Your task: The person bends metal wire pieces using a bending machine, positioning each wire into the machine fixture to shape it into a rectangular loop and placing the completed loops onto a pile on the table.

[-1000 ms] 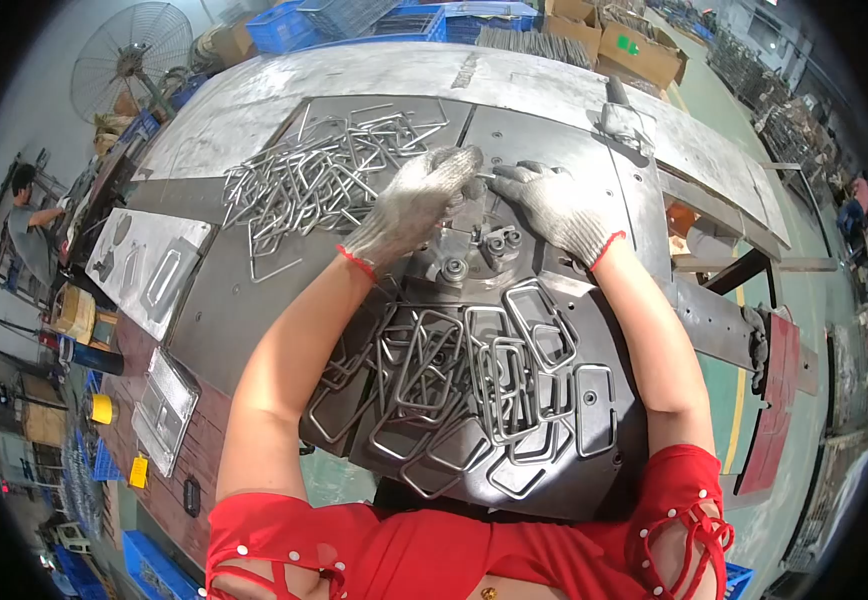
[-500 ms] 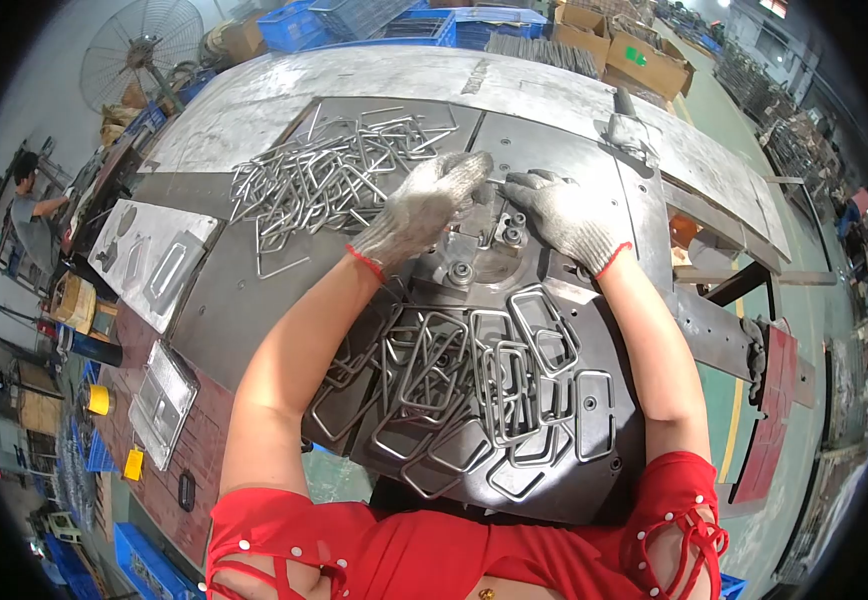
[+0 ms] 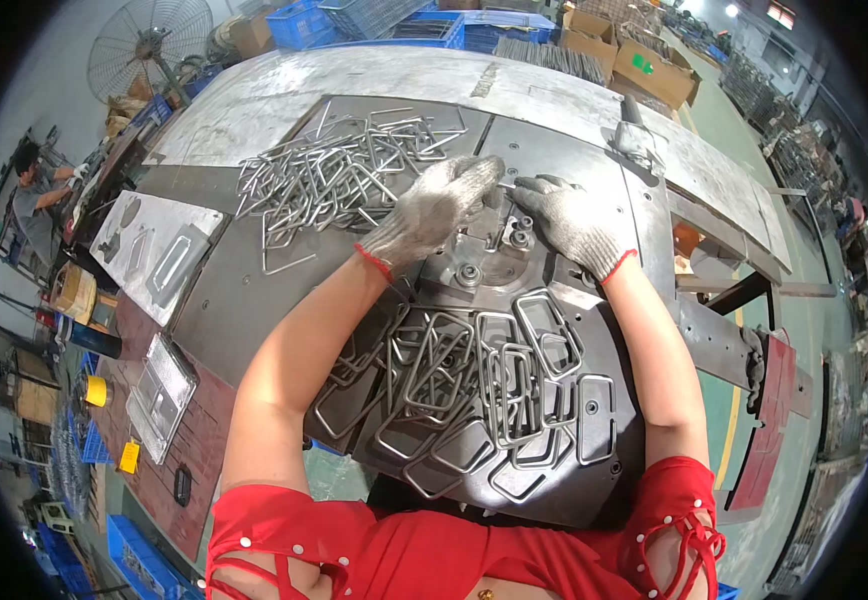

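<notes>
Both my hands wear pale knitted gloves with red cuffs and meet at the far side of a bending fixture (image 3: 494, 262). My left hand (image 3: 442, 207) is closed, fingers pressed together at the fixture's left; whatever it holds is hidden by the glove. My right hand (image 3: 570, 218) is closed too, its darkened fingertips curled beside the fixture's bolts (image 3: 520, 232); I cannot make out what is in them. Nearer my body lies a heap of bent rectangular wire frames (image 3: 506, 385). Left of my left hand is a pile of partly bent metal rods (image 3: 339, 170).
A steel plate with slots (image 3: 159, 255) lies at the left of the bench. Blue crates (image 3: 394, 30) and cardboard boxes (image 3: 649, 68) stand beyond the far edge. Another person (image 3: 39, 205) works at far left, near a large fan (image 3: 144, 45).
My view has shifted slightly. Both hands stay at the fixture with almost the same grip. The other person's arm at far left has moved forward.
</notes>
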`<state>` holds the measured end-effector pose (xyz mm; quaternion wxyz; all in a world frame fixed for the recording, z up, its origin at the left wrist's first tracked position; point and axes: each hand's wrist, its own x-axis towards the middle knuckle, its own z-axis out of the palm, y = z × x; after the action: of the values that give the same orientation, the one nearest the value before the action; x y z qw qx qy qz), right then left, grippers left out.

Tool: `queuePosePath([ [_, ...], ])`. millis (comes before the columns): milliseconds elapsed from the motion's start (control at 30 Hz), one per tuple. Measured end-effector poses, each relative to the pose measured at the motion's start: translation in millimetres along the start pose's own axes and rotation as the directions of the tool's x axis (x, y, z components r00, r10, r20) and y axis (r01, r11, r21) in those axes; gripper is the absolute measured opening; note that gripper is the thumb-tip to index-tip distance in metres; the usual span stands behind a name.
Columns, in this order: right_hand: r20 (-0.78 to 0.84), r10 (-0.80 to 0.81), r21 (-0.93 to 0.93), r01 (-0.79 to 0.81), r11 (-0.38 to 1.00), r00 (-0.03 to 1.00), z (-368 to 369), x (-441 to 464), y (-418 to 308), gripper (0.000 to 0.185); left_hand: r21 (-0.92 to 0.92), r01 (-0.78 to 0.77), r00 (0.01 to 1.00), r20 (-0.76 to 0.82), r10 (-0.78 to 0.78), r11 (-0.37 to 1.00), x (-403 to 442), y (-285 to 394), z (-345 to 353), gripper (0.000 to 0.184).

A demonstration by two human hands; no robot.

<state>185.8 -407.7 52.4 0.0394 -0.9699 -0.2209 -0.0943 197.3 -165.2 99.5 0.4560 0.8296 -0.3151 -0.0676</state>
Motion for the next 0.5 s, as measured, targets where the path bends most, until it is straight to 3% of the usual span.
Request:
queuePosePath([
  [100, -0.019, -0.008, 0.002, 0.008, 1.000, 1.000, 4.5, 0.6, 3.3, 0.047, 0.012, 0.016, 1.000, 0.011, -0.016, 1.000, -1.0, 4.2, -1.4, 0.058],
  [267, -0.013, -0.011, 0.000, 0.011, 1.000, 1.000, 2.0, 0.2, 2.1, 0.046, -0.116, 0.073, 0.997, -0.003, -0.073, 0.991, -2.3, 7.6, -0.1, 0.054],
  [400, -0.047, -0.019, 0.002, 0.019, 1.000, 0.999, -3.0, -1.9, -2.4, 0.045, -0.115, -0.034, 0.999, -0.040, 0.030, 0.993, -5.0, 6.0, 1.9, 0.049],
  [500, -0.073, -0.035, 0.050, 0.039, 0.998, 0.997, 0.2, 1.2, 0.2, 0.044, -0.222, -0.022, 1.000, -0.023, 0.017, 0.975, -3.7, 2.3, -1.4, 0.036],
])
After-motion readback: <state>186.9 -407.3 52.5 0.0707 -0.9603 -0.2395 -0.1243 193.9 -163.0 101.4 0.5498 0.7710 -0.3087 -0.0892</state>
